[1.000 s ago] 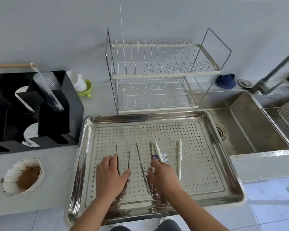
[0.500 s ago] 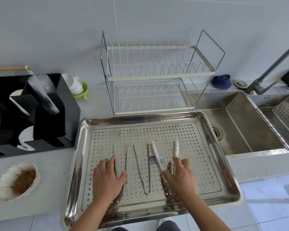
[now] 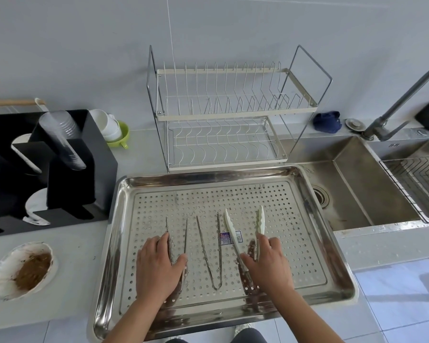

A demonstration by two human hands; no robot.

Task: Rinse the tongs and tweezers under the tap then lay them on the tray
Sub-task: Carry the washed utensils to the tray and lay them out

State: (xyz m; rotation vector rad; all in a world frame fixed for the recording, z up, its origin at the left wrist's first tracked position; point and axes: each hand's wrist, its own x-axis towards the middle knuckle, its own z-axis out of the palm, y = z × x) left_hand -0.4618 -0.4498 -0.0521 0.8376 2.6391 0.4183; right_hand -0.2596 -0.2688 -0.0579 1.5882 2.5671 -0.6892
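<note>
Left hand [image 3: 159, 271] lies flat, fingers fairly straight, over the leftmost metal tweezers [image 3: 186, 233], thumb touching one arm. Right hand [image 3: 269, 266] pinches the white-tipped tongs [image 3: 230, 226], thumb on one arm and forefinger on the other. Between both hands, a second pair of metal tweezers [image 3: 217, 287] lies untouched.

All three tools sit side by side, tips pointing away, on the perforated steel tray [image 3: 208, 178] on the counter [image 3: 84, 243].

This looks like the laying-down step, though whether they have been rinsed cannot be told. If so, the next move only calls for letting go and lifting both hands clear without nudging the row. Otherwise the tools must go to the tap [image 3: 375, 128] over the sink [image 3: 357, 189], to the right.

Count: two tweezers, one tongs, one tray, one tap.
</note>
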